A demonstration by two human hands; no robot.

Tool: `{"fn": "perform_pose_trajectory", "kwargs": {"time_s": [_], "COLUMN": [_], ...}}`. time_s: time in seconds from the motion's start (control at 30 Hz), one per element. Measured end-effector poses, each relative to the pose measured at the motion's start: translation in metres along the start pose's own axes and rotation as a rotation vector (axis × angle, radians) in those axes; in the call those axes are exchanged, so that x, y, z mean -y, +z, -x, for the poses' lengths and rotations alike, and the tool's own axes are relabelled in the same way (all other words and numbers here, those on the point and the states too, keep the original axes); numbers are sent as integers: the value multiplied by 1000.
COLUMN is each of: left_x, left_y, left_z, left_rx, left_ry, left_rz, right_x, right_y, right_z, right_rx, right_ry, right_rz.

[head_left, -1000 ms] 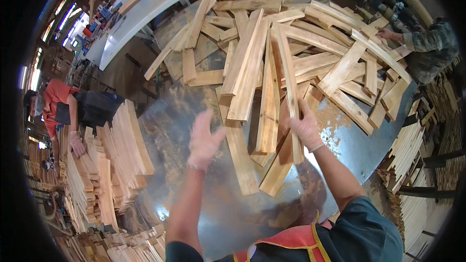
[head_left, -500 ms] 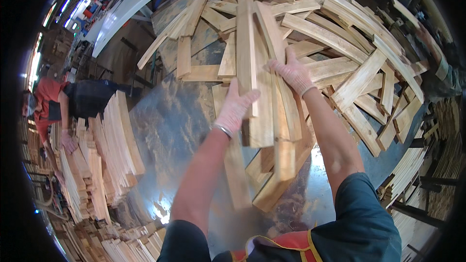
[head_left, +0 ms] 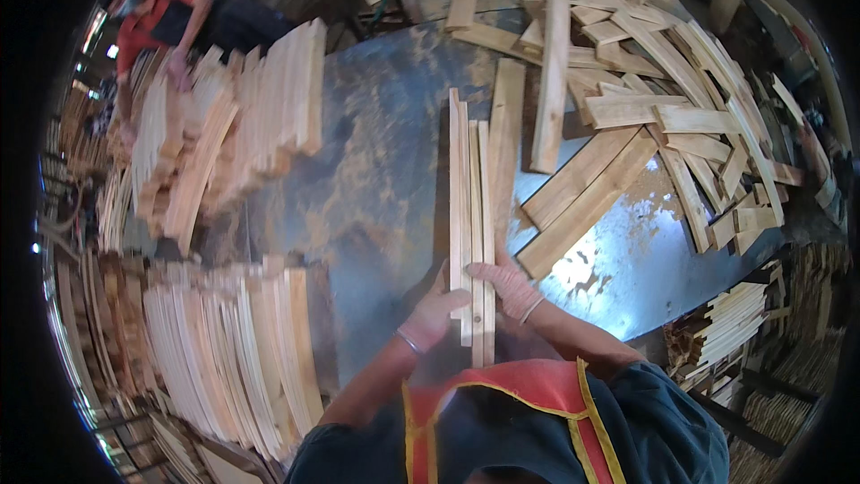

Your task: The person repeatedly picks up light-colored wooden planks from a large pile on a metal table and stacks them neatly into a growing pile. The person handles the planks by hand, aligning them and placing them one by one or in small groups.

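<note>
I see both hands closed around the near end of a small bundle of wooden slats (head_left: 470,215) standing on edge on the worn metal tabletop (head_left: 376,179). My left hand (head_left: 436,312) cups the bundle's left face with fingers curled against it, and my right hand (head_left: 511,285) presses in from the other side, fingers laid across the top edges. I judge that this squeeze from both sides is what keeps the thin pieces upright and flush, since on edge they would tip apart without it.

The bundle runs straight away from my body, its far end level with a single flat board (head_left: 506,139) lying just beside it on the right. Beyond lies a loose heap of boards (head_left: 663,81), crossed at all angles. To my left, finished slats stand in tidy stacks (head_left: 233,350), packed edge to edge so they hold each other up. A person in a red top (head_left: 170,0) works at the far left stacks.
</note>
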State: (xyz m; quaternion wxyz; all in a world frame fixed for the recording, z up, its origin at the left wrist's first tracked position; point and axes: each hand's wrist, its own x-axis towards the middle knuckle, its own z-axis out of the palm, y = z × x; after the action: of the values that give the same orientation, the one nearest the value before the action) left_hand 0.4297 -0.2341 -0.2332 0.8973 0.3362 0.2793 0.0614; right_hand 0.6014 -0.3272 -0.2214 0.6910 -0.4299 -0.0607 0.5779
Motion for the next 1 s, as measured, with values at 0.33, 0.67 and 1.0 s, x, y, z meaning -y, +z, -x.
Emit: {"fn": "perform_pose_trajectory", "kwargs": {"time_s": [0.33, 0.67, 1.0], "left_x": [30, 58, -11], "left_y": [-84, -193, -89], "left_z": [256, 327, 183], "left_rx": [-140, -1181, -943], "left_ry": [-84, -111, -10], "left_rz": [-69, -2066, -2021], "right_x": [-94, -189, 125], "right_y": [127, 247, -10], "right_z": [8, 2, -98], "right_rx": [408, 799, -457], "right_ry": [511, 267, -838], "right_rz": [1080, 1459, 1096]}}
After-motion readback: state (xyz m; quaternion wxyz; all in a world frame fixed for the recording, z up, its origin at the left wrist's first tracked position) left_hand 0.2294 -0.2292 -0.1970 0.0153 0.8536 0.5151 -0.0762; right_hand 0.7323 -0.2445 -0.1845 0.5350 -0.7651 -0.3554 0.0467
